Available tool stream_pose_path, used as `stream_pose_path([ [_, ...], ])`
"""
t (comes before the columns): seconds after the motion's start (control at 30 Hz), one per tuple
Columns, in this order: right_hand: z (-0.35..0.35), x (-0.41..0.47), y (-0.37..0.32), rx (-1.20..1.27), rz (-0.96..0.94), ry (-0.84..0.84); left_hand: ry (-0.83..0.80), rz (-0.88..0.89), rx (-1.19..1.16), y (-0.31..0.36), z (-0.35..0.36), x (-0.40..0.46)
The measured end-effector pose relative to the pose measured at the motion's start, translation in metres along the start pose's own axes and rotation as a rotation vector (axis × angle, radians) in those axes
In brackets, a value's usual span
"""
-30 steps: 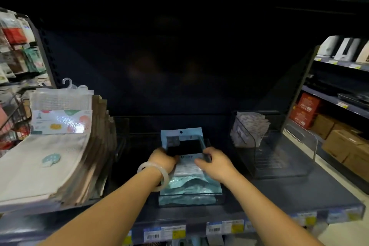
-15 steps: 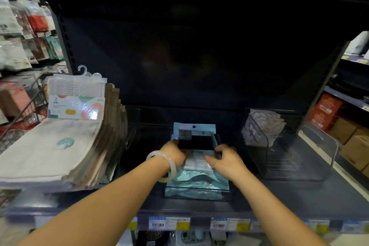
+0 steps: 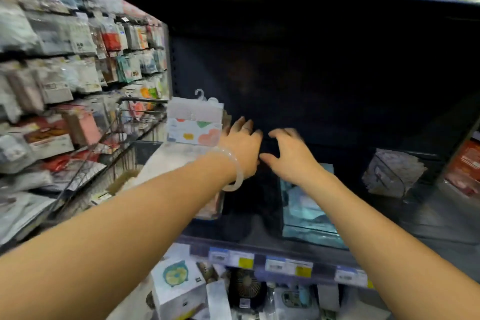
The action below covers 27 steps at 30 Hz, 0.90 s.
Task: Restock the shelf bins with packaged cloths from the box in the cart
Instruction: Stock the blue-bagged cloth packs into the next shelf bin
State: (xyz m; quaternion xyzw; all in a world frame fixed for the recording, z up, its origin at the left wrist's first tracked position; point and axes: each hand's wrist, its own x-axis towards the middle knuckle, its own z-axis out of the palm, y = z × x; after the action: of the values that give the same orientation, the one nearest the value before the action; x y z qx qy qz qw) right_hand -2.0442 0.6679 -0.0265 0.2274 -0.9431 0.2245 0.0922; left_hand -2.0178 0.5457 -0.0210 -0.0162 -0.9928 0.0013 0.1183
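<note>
Left hand (image 3: 242, 149): raised over the shelf, fingers spread, holding nothing
Right hand (image 3: 292, 156): beside it, fingers loosely curled and parted, empty
Packaged cloths (image 3: 306, 209): teal packs lying in the clear bin (image 3: 311, 235) below the right wrist; box and cart not visible
Risk: picture is blurred from motion; a sweeping left hand could knock the hanging packs (image 3: 194, 125) just beside it; loosely stacked cloths may slide forward over the bin's low front

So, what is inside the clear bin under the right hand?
The clear bin holds teal packaged cloths. The right hand and forearm cover its back part, so the count is unclear.
</note>
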Motion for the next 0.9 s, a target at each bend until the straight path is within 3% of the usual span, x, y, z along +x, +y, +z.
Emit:
stream_pose_path([
  [0.2, 0.038, 0.014, -0.147, -0.008, -0.169, -0.021, 0.043, -0.164, 0.176, -0.127, -0.047, -0.065],
  [0.47, 0.15, -0.002, -0.306, -0.01, -0.331, -0.2, -0.182, -0.49, 0.158, -0.302, -0.03, -0.204],
  [0.7, 0.251, -0.016, -0.375, -0.034, -0.362, -0.43, -0.329, -0.637, 0.082, -0.391, 0.011, -0.275],
  [0.9, 0.314, 0.018, -0.411, -0.067, -0.376, -0.498, -0.345, -0.646, 0.024, -0.449, 0.047, -0.272],
])
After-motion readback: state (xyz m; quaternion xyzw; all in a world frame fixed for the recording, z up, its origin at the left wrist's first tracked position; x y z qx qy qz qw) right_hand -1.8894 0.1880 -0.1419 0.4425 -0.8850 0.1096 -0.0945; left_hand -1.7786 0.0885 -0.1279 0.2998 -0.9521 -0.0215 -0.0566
